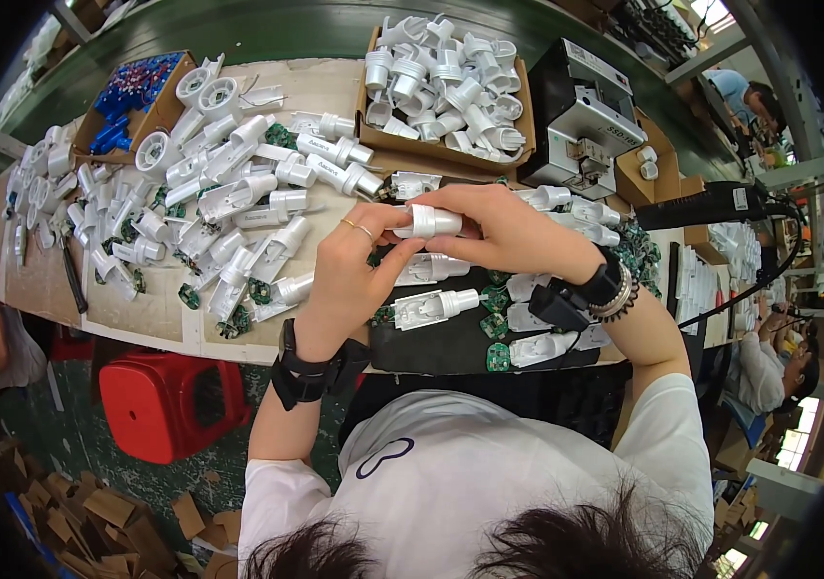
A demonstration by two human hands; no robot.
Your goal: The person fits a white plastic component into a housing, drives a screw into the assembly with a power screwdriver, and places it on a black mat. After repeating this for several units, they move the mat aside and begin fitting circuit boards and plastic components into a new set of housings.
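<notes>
A white plastic housing (433,222) with a ribbed round end is held between both hands above the dark work mat. My left hand (359,261), with a ring on one finger, closes thumb and fingers on its left end. From the right, my right hand (508,230) has its fingers wrapped over the far side and its thumb on the near side. Just below the hands, an open white housing half (436,308) lies on the mat. More housing halves with green circuit boards (498,357) attached lie beside it to the right.
A cardboard box of white housings (446,87) stands at the back, beside a black-and-silver machine (586,116). Piled white parts (238,207) cover the table's left. Blue parts fill another box (166,82). A black corded tool (701,205) hangs right; a red stool (156,405) stands below left.
</notes>
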